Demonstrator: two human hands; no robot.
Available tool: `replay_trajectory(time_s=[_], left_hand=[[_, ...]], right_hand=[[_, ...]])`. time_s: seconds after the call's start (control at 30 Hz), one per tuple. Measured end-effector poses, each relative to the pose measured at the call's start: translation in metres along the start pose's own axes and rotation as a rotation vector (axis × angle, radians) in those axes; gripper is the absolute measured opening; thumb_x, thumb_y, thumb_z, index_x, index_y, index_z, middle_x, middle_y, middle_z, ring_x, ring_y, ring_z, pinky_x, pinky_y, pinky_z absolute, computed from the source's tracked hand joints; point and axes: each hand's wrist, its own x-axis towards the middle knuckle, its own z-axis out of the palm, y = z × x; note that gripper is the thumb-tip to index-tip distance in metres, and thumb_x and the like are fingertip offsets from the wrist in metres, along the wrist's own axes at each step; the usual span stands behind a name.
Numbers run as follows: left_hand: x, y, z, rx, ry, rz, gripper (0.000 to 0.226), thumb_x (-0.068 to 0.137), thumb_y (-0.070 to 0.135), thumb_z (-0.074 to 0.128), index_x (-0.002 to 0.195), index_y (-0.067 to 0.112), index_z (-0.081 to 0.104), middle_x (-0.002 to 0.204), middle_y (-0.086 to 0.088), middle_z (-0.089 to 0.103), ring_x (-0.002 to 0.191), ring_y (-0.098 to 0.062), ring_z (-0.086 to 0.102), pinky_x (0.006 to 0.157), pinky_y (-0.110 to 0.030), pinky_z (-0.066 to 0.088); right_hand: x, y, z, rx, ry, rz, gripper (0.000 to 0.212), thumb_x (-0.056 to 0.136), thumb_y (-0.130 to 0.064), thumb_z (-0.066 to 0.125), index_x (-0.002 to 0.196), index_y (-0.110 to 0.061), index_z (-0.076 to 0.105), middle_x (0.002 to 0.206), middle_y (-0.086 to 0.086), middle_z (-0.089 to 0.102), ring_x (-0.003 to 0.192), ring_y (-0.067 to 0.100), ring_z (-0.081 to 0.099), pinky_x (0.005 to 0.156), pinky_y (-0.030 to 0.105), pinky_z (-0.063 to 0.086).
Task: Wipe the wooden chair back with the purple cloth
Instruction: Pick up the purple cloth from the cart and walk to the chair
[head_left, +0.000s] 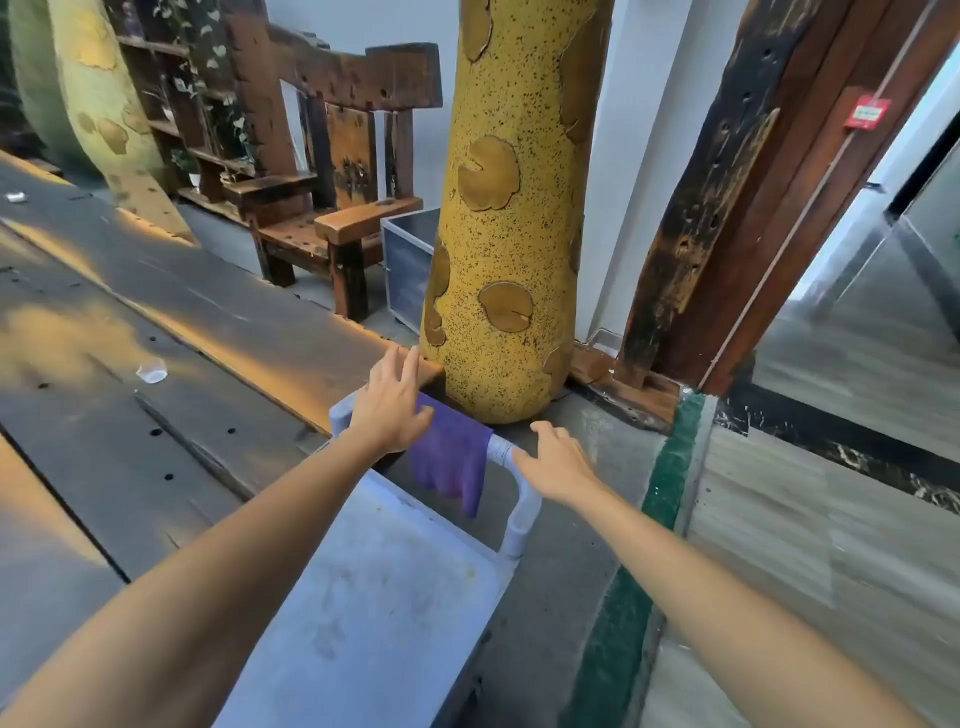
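Purple cloth (451, 457) draped over cart handle (511, 467), chair (332, 171) well apart.
Left hand (392, 410) spread, touching cloth; right hand (558, 462) loose on handle. Risk: cloth slips off if snatched.

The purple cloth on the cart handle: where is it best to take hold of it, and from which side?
Probably pinch the purple cloth at its fold over the white cart handle, coming from above and lifting up. It hangs draped across the bar, and the left hand is already beside the fold.
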Motion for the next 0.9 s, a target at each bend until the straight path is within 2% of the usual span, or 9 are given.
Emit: replay_trajectory(time_s=[0.17,0.27,0.4,0.5,0.57,0.67,0.73,0.8,0.9], left_hand=[[0.025,-0.004,0.045,-0.166,-0.123,-0.314,0.057,0.092,0.038,0.043,0.12,-0.011,0.052,0.128,-0.029,0.051,0.121,-0.044,0.046,0.098,-0.048,0.04],[0.044,0.002,0.068,-0.334,-0.15,-0.497,0.046,0.1,0.03,0.04,0.099,-0.011,0.061,0.112,-0.03,0.062,0.112,-0.045,0.057,0.092,-0.043,0.044],[0.071,0.0,0.099,-0.599,-0.15,-0.72,0.056,0.106,0.036,0.037,0.134,-0.011,0.049,0.14,-0.027,0.052,0.133,-0.04,0.047,0.112,-0.043,0.035],[0.081,-0.007,0.116,-0.814,-0.077,-0.851,0.073,0.099,0.048,0.052,0.148,-0.002,0.034,0.15,-0.015,0.044,0.139,-0.032,0.043,0.116,-0.039,0.032],[0.085,-0.015,0.123,-0.917,-0.038,-0.879,0.072,0.091,0.05,0.065,0.142,0.004,0.043,0.142,-0.01,0.053,0.127,-0.027,0.054,0.109,-0.04,0.041],[0.085,-0.027,0.122,-0.97,-0.094,-0.902,0.065,0.08,0.058,0.074,0.124,0.012,0.059,0.112,0.0,0.066,0.093,-0.014,0.061,0.079,-0.03,0.049],[0.087,-0.036,0.12,-0.85,-0.103,-0.875,0.06,0.073,0.063,0.077,0.099,0.01,0.069,0.09,-0.002,0.069,0.08,-0.016,0.063,0.072,-0.032,0.053],[0.095,-0.037,0.114,-0.637,-0.032,-0.801,0.057,0.071,0.061,0.08,0.076,0.005,0.07,0.068,-0.002,0.065,0.066,-0.017,0.06,0.062,-0.03,0.048],[0.124,-0.027,0.096,-0.451,0.059,-0.692,0.05,0.078,0.047,0.076,0.068,0.0,0.064,0.056,0.002,0.052,0.055,-0.013,0.047,0.047,-0.022,0.037]], right_hand=[[0.05,0.019,0.024,0.095,-0.203,0.089,0.06,0.098,-0.055,0.041,0.143,-0.017,0.049,0.145,0.011,0.05,0.133,0.031,0.047,0.106,0.043,0.042],[0.088,0.025,0.04,0.216,-0.337,0.11,0.059,0.098,-0.059,0.038,0.135,-0.019,0.06,0.135,0.009,0.061,0.128,0.031,0.052,0.108,0.04,0.042],[0.131,0.031,0.052,0.615,-0.667,0.189,0.065,0.092,-0.071,0.044,0.135,-0.025,0.061,0.11,0.012,0.076,0.107,0.028,0.071,0.101,0.039,0.053],[0.151,0.026,0.055,0.683,-0.835,0.17,0.061,0.091,-0.07,0.048,0.13,-0.026,0.063,0.105,0.005,0.079,0.089,0.017,0.077,0.064,0.024,0.059],[0.164,0.02,0.062,0.717,-0.841,0.148,0.056,0.09,-0.065,0.057,0.127,-0.023,0.065,0.112,0.007,0.077,0.096,0.02,0.076,0.069,0.027,0.057],[0.179,0.013,0.073,0.755,-0.728,0.044,0.047,0.094,-0.052,0.061,0.129,-0.021,0.064,0.124,0.008,0.07,0.11,0.023,0.069,0.097,0.037,0.054],[0.185,0.008,0.069,0.72,-0.664,-0.097,0.044,0.099,-0.047,0.055,0.136,-0.022,0.061,0.132,0.003,0.065,0.114,0.016,0.063,0.096,0.025,0.052],[0.195,0.006,0.058,0.687,-0.597,-0.208,0.044,0.101,-0.046,0.052,0.137,-0.022,0.061,0.136,0.002,0.06,0.121,0.015,0.058,0.101,0.026,0.049],[0.217,0.001,0.033,0.834,-0.588,-0.173,0.041,0.103,-0.044,0.052,0.136,-0.021,0.061,0.134,0.0,0.064,0.12,0.014,0.059,0.099,0.027,0.048]])
